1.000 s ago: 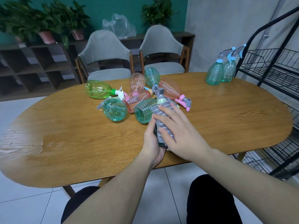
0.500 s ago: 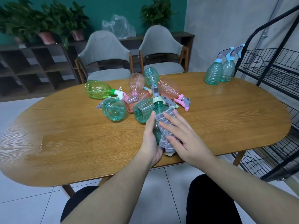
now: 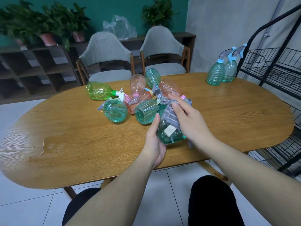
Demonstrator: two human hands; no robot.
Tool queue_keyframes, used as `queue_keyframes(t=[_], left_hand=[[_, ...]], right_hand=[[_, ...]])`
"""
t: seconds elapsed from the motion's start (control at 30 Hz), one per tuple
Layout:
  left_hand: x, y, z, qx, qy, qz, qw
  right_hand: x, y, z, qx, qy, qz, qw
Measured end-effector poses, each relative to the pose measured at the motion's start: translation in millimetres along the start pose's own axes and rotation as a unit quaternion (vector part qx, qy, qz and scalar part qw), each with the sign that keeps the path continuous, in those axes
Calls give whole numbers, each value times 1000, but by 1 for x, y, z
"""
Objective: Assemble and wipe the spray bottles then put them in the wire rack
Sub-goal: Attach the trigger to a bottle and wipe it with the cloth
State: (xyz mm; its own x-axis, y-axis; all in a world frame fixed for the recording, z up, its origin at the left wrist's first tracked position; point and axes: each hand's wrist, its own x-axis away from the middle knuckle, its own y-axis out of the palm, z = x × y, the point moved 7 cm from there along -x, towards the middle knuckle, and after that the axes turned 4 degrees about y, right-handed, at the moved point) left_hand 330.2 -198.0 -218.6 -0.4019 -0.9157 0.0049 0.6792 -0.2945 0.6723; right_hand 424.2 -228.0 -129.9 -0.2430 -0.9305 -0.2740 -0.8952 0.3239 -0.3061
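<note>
Teal spray bottle (image 3: pixel 169 132) held just above the near edge of the wooden table (image 3: pixel 68 144), gripped at its base in the curled fingers of the left hand (image 3: pixel 155 142); grey cloth (image 3: pixel 170 115) pressed onto its upper side under the right hand (image 3: pixel 190 121), fingers bent around the fabric. Just beyond the fingertips, a heap of loose bottles (image 3: pixel 130 98). Far right of them, two upright bottles (image 3: pixel 221 70) beside the black wire rack (image 3: pixel 276 75).

Dim, even indoor light, pale glare on the table (image 3: pixel 48 144), wide-angle bending and blur at edges.
</note>
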Motion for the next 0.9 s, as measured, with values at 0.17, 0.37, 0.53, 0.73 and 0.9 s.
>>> queue_keyframes(t=[0.17,0.37,0.53,0.73,0.9], left_hand=[[1,-2,0,22,-8,5,1000],[2,-5,-1,58,-29,25,998],[2,-8,-7,64,-66,37,995],[5,-17,-13,45,-119,53,990],[5,-15,-6,-2,-94,44,995]], right_hand=[[-1,20,6,125,-18,-62,990],[19,33,6,320,-162,-69,931],[39,37,9,350,-271,-109,890],[58,28,21,313,-354,-97,876],[62,22,25,247,-322,-67,911]])
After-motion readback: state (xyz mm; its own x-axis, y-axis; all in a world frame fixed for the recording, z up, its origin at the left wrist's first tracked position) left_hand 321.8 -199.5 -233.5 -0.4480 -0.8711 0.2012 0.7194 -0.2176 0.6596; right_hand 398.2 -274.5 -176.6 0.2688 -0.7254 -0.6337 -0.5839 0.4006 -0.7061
